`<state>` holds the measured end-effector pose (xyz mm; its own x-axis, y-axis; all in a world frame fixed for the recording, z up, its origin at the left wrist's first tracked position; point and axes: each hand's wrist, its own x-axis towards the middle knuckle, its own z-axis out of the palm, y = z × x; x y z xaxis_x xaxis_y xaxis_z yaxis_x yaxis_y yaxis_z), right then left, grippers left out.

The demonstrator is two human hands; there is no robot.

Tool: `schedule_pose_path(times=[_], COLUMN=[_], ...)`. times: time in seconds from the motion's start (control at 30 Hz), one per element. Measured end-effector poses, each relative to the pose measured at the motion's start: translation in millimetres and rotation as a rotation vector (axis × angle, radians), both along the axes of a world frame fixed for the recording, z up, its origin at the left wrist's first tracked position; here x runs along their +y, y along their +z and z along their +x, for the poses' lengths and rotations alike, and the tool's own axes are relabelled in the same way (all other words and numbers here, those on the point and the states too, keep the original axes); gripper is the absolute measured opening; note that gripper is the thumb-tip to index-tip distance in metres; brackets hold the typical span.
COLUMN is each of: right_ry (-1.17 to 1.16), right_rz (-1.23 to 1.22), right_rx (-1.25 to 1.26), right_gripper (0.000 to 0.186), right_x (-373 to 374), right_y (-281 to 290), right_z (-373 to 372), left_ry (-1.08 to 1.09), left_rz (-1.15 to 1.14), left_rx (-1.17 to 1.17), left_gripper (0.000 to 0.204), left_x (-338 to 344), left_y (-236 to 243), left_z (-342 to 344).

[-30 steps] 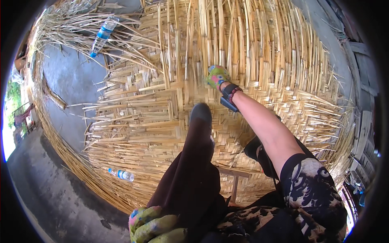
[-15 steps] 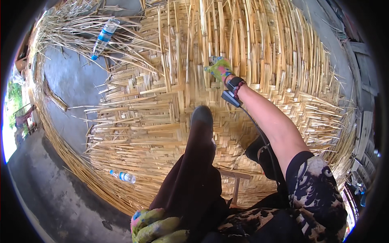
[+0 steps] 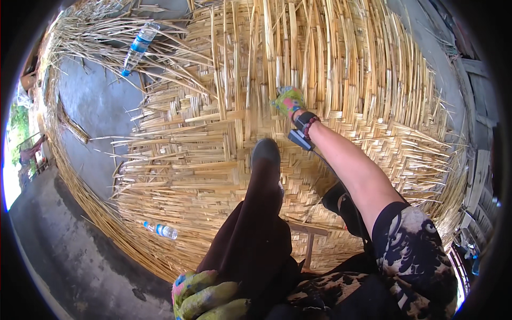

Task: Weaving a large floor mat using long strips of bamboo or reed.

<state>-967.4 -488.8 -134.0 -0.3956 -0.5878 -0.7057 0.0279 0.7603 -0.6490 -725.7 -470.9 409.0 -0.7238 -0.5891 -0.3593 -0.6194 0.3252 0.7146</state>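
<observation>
A large mat of flat yellow reed strips (image 3: 341, 69) spreads beneath me, its near part woven in a zigzag and its far strips standing loose lengthwise. My right hand (image 3: 289, 100), in a green patterned glove, is low over the mat's middle, where the loose strips meet the weave. Its fingers look bunched together; whatever they may hold is hidden. My left hand (image 3: 208, 296), in a matching glove, rests on my dark trouser leg at the lower edge, fingers laid over the cloth.
My shoe (image 3: 265, 152) presses on the mat. One plastic bottle (image 3: 140, 48) lies among loose strips at the far left, another (image 3: 160, 230) near the left edge. A low grey wall (image 3: 69, 250) runs along the near left. A wooden bar (image 3: 308, 229) sits between my legs.
My right hand has drawn slightly toward me, and its wrist has turned a little. My left hand and foot have stayed put.
</observation>
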Motion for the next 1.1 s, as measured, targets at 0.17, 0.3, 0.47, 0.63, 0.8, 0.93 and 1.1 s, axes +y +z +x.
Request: schedule_pose_path(times=[0.17,0.3,0.47,0.63,0.8,0.93,1.1], right_ry=[-0.115,-0.639,-0.636,-0.456,0.595,0.376,0.455], right_rz=[-0.156,-0.329,-0.543,-0.426,-0.136,-0.308,-0.579], right_rx=[-0.103,-0.347,-0.413,-0.209,0.809,0.615,0.615], right_gripper=[0.043,0.032,0.054,0.042,0.03,0.024,0.033], right_x=[11.7,15.5,30.6,57.9,83.6,116.4,169.7], right_y=[-38.8,24.6,121.8,147.8,209.0,303.3,408.6], right_z=[7.6,22.1,23.9,-13.0,-105.0,-149.0,-139.8], left_ry=[-0.086,-0.123,-0.052,-0.073,-0.052,0.157,0.733], left_rz=[0.012,-0.074,-0.07,-0.147,-0.249,-0.252,-0.103], left_rx=[0.075,0.085,0.073,0.241,0.337,0.438,0.56], left_gripper=[0.032,0.033,0.035,0.034,0.031,0.032,0.021], left_x=[-1.1,-3.1,11.8,32.8,54.4,75.2,96.8], left_y=[-1.0,-2.3,7.1,4.3,2.9,3.4,-43.5], left_z=[2.4,-0.6,-0.1,17.6,57.4,102.0,236.2])
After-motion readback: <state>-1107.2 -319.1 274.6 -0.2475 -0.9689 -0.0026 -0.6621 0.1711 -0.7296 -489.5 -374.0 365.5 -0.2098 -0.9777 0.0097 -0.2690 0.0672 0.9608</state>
